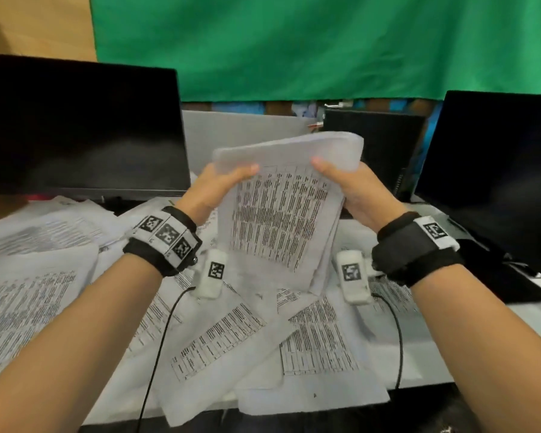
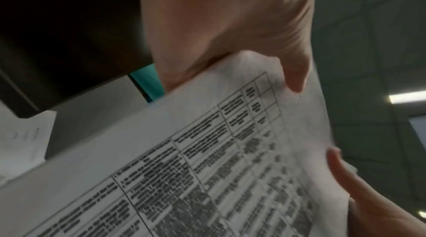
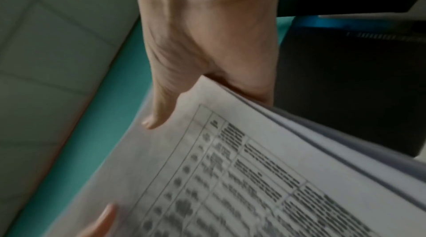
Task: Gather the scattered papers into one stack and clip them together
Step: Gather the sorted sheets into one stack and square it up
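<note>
A stack of printed papers (image 1: 278, 214) is held upright above the desk, its top edge curling away from me. My left hand (image 1: 219, 185) grips its upper left edge, thumb on the front sheet. My right hand (image 1: 350, 185) grips the upper right edge the same way. The left wrist view shows the stack (image 2: 207, 168) with my left thumb (image 2: 292, 75) pressed on the printed table. In the right wrist view the stack (image 3: 253, 177) shows several sheet edges, with my right thumb (image 3: 161, 113) on top. More loose papers (image 1: 231, 332) lie scattered on the desk below. No clip is in view.
A dark monitor (image 1: 75, 129) stands at the back left and another (image 1: 494, 170) at the right. A black computer case (image 1: 375, 145) stands behind the stack. Loose sheets (image 1: 28, 276) cover the left of the desk. A green cloth (image 1: 325, 42) hangs behind.
</note>
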Tool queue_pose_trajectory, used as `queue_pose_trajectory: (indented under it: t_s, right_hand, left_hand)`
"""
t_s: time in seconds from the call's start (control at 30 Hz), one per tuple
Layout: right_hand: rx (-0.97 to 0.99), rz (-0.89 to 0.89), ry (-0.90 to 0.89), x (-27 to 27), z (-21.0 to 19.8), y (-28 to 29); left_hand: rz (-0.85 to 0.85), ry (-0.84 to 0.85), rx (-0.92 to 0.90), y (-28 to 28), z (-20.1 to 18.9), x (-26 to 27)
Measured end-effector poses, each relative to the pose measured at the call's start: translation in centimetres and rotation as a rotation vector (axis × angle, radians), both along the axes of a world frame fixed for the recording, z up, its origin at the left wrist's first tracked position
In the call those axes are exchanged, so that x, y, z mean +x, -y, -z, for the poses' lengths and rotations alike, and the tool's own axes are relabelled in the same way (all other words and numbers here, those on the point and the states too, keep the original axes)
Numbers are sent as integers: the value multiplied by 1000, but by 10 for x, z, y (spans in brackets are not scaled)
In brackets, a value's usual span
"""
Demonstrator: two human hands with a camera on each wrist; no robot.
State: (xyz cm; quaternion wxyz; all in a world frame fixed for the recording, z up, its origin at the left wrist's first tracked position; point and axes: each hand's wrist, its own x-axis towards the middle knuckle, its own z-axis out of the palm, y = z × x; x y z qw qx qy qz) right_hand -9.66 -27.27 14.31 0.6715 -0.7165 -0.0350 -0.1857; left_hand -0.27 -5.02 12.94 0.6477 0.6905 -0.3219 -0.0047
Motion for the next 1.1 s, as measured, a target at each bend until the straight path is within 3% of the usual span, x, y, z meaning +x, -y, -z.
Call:
queue_pose_trajectory:
  t_s: [0.07, 0.17, 0.27, 0.33, 0.4, 0.5, 0.57, 0.7, 0.8, 0.97, 1.1]
  right_hand:
    - [34, 105, 39, 4, 0, -10]
    - [5, 234, 241, 6, -15, -29]
    - [-66, 233, 367, 4, -31, -36]
    - [-45, 212, 334, 2, -25, -24]
    - [-19, 181, 195, 0, 1, -7]
    - [-36, 85, -136, -2, 66, 5]
    - [17, 66, -233, -1, 100, 2]
    - [150, 185, -60, 12, 85, -6]
    - [132, 191, -15, 15, 65, -9]
    - [0, 98, -433, -5, 121, -7]
    - [119, 186, -413, -5, 130, -6]
  left_hand:
    - [-69, 25, -29, 15, -6, -7]
    - [-138, 142, -198, 32, -29, -22]
    - [-131, 219, -280, 30, -47, -31]
    - [-136, 163, -251, 19, -41, -25]
    - [-69, 17, -34, 3, -16, -22]
    - [83, -208, 508, -11, 32, -39]
    - [48, -220, 645, -8, 48, -48]
    - [-112, -95, 263, 12, 38, -47]
    - [-201, -157, 79, 19, 30, -38]
    - [-47, -442, 459, 8, 89, -8]
    - [-333, -301, 257, 9, 117, 6]
